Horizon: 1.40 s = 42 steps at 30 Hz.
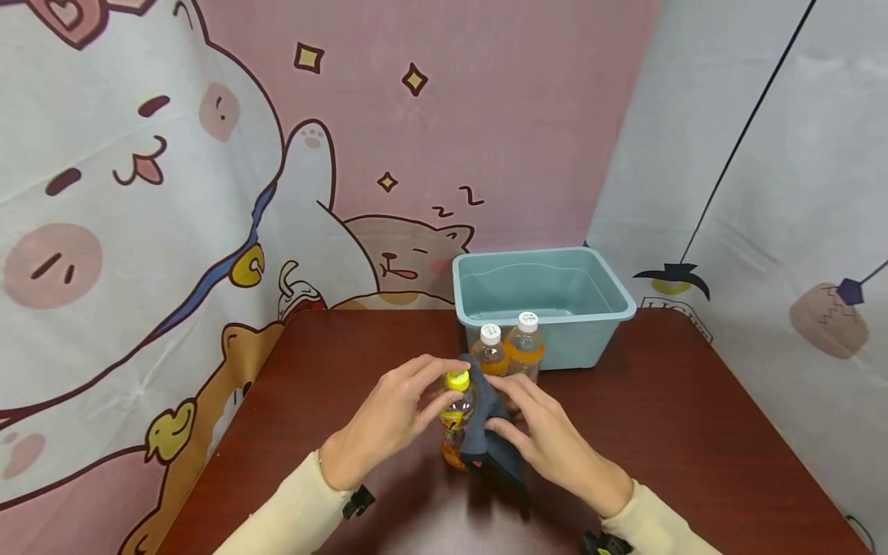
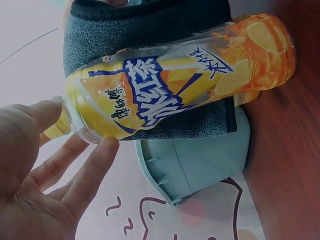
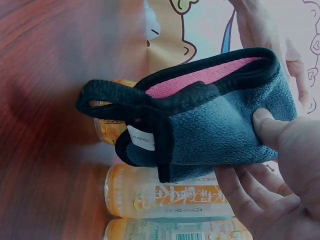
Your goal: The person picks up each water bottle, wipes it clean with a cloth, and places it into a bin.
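The clear plastic bottle with a yellow-orange label (image 2: 150, 92) is in front of you, nearly upright at the middle of the worktop; whether its base touches the wood, I cannot tell. The grip of your left hand (image 1: 391, 408) is grasping it at the top, with thumb and fingers around the neck, near the round yellow cap (image 1: 458, 380). The grip of your right hand (image 1: 555, 439) is pinching the folded dark grey-blue cloth (image 3: 225, 122), which is at the right side of the bottle and hides part of it. This cloth has black edging, a pink inner face (image 3: 200, 78), a black loop (image 3: 115, 90) and a small white tag (image 3: 141, 137).

Just behind the cloth, two white-capped bottles with orange labels (image 1: 525, 351) stand side by side, before a pale blue-green plastic bin (image 1: 583, 339). All this is on the reddish-brown wooden worktop (image 1: 659, 432). Behind it hangs a pink and white cartoon backdrop (image 1: 520, 116).
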Each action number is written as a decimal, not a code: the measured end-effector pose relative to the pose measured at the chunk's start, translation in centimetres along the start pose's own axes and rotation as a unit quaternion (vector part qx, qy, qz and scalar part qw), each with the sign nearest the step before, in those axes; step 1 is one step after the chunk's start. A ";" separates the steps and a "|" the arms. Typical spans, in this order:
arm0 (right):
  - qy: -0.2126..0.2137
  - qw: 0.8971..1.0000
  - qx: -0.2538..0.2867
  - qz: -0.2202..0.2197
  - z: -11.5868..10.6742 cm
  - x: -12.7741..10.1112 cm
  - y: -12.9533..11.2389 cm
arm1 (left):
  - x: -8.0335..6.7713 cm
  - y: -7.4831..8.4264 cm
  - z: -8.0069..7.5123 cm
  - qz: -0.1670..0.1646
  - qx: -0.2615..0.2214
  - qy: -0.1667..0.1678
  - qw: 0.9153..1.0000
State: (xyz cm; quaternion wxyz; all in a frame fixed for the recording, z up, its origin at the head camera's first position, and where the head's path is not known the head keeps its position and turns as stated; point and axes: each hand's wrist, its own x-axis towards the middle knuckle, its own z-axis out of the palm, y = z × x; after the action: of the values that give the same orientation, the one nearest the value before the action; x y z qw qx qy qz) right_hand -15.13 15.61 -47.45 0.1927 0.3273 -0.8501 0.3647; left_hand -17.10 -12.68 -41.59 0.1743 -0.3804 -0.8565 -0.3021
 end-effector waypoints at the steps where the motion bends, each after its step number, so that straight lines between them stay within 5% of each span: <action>1: 0.001 1.000 0.001 0.002 0.1 0.1 0.0 | 0.1 -0.1 0.0 0.001 0.001 0.002 1.000; 12: 0.013 1.000 -0.009 0.015 0.7 1.1 0.6 | 0.8 -1.3 0.3 -0.002 0.008 0.009 1.000; 26: 0.035 0.999 -0.032 -0.020 0.9 2.1 1.0 | 1.3 -1.5 0.0 -0.014 0.002 -0.006 1.000; 42: 0.082 0.995 0.053 -0.017 1.2 2.6 1.0 | 1.3 -1.4 0.0 -0.016 -0.009 -0.017 1.000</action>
State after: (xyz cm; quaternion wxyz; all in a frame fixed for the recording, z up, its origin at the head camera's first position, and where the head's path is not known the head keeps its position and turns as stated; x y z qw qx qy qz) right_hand -17.77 14.11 -47.28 0.2502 0.3202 -0.8051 0.4320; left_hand -19.03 -12.72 -41.48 0.1511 -0.3738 -0.8624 -0.3061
